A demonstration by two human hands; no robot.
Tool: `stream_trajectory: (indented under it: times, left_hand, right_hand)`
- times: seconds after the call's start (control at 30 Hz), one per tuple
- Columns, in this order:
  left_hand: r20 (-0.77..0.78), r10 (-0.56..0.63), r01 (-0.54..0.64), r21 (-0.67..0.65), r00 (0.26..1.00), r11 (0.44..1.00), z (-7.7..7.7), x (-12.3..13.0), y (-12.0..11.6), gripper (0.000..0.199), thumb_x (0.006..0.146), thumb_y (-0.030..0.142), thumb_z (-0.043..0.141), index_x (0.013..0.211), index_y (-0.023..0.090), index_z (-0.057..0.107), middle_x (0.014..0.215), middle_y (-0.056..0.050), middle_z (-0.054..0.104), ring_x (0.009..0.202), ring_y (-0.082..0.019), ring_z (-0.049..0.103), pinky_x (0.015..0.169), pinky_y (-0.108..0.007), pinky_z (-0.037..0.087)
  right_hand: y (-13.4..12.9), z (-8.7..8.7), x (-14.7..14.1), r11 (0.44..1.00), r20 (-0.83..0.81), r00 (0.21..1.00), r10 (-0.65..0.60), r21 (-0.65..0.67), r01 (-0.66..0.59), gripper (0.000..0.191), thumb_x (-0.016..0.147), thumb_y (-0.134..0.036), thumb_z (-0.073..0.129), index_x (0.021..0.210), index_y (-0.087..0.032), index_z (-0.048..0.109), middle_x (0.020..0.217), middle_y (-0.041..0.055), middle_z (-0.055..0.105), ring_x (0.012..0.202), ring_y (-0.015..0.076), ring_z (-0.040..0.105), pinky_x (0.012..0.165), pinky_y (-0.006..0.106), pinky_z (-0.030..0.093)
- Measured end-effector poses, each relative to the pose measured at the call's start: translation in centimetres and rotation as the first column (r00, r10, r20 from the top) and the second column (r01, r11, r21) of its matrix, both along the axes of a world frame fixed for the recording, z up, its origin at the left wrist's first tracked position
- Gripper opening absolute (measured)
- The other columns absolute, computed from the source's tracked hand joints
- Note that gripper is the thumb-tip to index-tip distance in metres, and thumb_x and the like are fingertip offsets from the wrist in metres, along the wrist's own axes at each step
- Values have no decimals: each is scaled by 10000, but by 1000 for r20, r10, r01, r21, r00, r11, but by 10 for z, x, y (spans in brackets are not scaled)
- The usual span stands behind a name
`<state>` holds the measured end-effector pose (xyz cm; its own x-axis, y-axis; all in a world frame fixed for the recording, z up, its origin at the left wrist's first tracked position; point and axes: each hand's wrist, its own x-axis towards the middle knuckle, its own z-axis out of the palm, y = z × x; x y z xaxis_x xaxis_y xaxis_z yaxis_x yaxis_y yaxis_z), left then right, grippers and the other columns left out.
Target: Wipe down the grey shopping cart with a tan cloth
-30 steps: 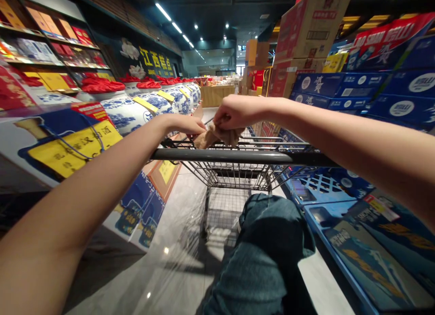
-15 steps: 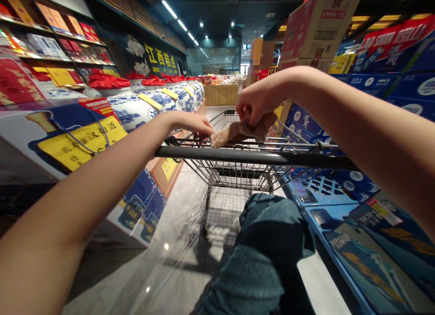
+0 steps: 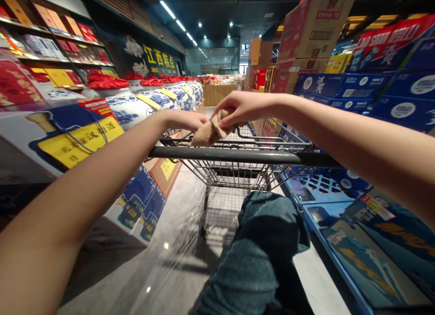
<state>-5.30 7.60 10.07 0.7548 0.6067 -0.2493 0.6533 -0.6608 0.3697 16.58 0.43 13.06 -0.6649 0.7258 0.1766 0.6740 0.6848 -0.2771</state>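
A brown cloth [image 3: 208, 133] is bunched above the far side of the handle [image 3: 238, 156] of a wire shopping cart. My right hand [image 3: 235, 107] pinches its upper part between thumb and fingers. Close by on the left, my left hand [image 3: 193, 120] is at the cloth's left upper edge, fingers bent toward it; its fingertips are partly hidden, so its grip is unclear. Both forearms reach over the cart handle. Beneath the hands lies the wire basket [image 3: 234, 176].
Blue-and-white jars [image 3: 127, 109] with red cloth tops line the left side, behind boxed goods with a yellow sign [image 3: 81, 140]. Blue cartons [image 3: 340, 84] and blue crates [image 3: 322, 188] stand at the right. A jeans-clad knee [image 3: 272, 224] is below the cart handle.
My right hand has moved left and slightly down with the cloth, closer to my left hand. The cloth is folded differently and sits further left. My left hand has shifted slightly left.
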Motion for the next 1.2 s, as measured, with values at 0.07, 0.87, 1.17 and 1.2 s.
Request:
stream_trajectory:
  times: [0.07,0.87,1.17,1.2]
  left_hand:
    - [-33,26,-27,-41,999,999,1,-1,-2,415,749,553,648,877,169,739,796,-42,642,802,-208,583,740,-298,457]
    - [-38,63,-64,-33,997,997,7,-1,-13,380,706,514,713,900,202,810,776,-13,706,798,-201,620,805,-277,484]
    - [81,110,-121,148,991,982,1,-3,6,661,799,626,609,1290,202,733,1187,-59,739,1132,-267,630,977,-297,466]
    - [111,118,-137,192,987,972,1,-2,8,688,819,621,590,1355,201,694,1256,-69,720,1173,-270,618,1004,-306,460]
  right_hand:
    - [1,-4,-5,999,102,994,45,-32,-42,290,816,-229,760,1081,-112,776,849,9,710,813,136,587,689,251,437]
    - [-9,-7,4,989,236,972,-1,-145,36,229,886,-236,713,1040,-94,805,639,-27,586,626,87,480,630,260,369]
    - [19,-21,16,923,139,947,-288,304,236,347,928,-395,706,1117,-115,784,886,87,726,865,204,647,733,299,444]
    - [24,-25,17,873,106,927,-359,390,294,355,949,-402,680,1130,-113,779,960,121,739,915,233,660,760,316,445]
